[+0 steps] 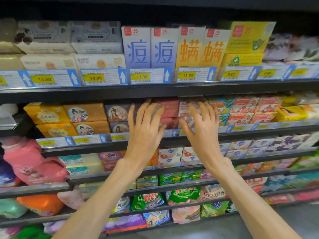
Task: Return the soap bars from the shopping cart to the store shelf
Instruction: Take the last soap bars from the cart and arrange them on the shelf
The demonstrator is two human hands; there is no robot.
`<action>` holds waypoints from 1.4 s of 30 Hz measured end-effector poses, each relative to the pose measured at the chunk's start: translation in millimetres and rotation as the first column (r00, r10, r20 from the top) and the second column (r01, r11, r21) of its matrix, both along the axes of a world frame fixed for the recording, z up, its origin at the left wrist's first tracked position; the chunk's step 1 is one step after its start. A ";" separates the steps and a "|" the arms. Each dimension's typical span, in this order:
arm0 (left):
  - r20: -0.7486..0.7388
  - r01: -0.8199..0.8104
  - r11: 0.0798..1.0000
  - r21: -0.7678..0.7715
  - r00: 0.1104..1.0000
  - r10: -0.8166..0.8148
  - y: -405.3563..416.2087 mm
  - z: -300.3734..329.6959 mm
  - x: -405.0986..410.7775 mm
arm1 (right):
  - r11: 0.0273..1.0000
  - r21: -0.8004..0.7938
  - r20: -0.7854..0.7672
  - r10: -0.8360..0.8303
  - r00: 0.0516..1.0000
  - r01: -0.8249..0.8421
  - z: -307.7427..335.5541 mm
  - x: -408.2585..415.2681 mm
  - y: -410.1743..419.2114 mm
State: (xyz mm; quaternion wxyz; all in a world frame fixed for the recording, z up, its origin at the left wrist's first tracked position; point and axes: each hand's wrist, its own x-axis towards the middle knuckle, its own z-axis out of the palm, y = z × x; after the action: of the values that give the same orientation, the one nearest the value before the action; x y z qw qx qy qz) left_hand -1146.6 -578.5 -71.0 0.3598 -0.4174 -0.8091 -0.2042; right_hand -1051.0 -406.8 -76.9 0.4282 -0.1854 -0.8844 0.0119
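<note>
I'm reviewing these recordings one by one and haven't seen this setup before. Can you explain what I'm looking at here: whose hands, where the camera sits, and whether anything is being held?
There is no machine here. One camera is worn on a person's head, looking forward and down, so the two bare arms reach into the picture from below. The left hand and right hand are both spread open in front of the second shelf of a store rack. Their fingers are blurred by motion, and neither hand visibly holds anything. Between and behind them sit stacked pink-red soap boxes, partly hidden. I cannot tell whether the fingertips touch them. The top shelf carries tall blue boxes and orange boxes above yellow price tags. Lower shelves hold more soap and detergent. No shopping cart is in view.
</note>
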 end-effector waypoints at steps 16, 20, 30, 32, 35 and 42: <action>0.237 0.309 0.924 -0.224 0.937 -0.256 58.3 -28.6 57.2 | 0.977 -0.063 0.270 -0.181 0.946 0.205 -25.8 116.6 30.9; 0.233 0.241 0.948 -0.207 0.954 -0.191 72.5 -26.7 57.7 | 0.988 -0.034 0.244 -0.138 0.960 0.151 -15.5 98.3 47.5; 0.156 -0.025 0.985 -0.173 0.986 0.052 99.5 -42.4 77.0 | 0.997 0.053 0.291 0.039 0.956 -0.057 -19.9 75.4 102.1; 0.148 -0.046 0.986 -0.158 0.987 0.070 103.1 -44.1 78.1 | 0.992 0.051 0.285 0.092 0.954 -0.111 -23.3 76.9 108.8; 0.146 -0.064 0.988 -0.144 0.986 0.085 104.9 -42.9 79.9 | 0.987 0.025 0.264 0.148 0.953 -0.160 -26.0 77.2 113.5; 0.165 0.002 0.999 -0.035 0.986 0.004 100.9 -34.7 77.3 | 0.962 -0.017 0.072 0.273 0.959 -0.272 -19.0 74.5 108.2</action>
State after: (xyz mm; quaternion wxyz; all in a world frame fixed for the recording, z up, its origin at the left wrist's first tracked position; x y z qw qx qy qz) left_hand -1069.3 -477.5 -105.7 0.2842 -0.4051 -0.8398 -0.2235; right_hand -976.5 -298.6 -95.9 0.3890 -0.0637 -0.9166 0.0671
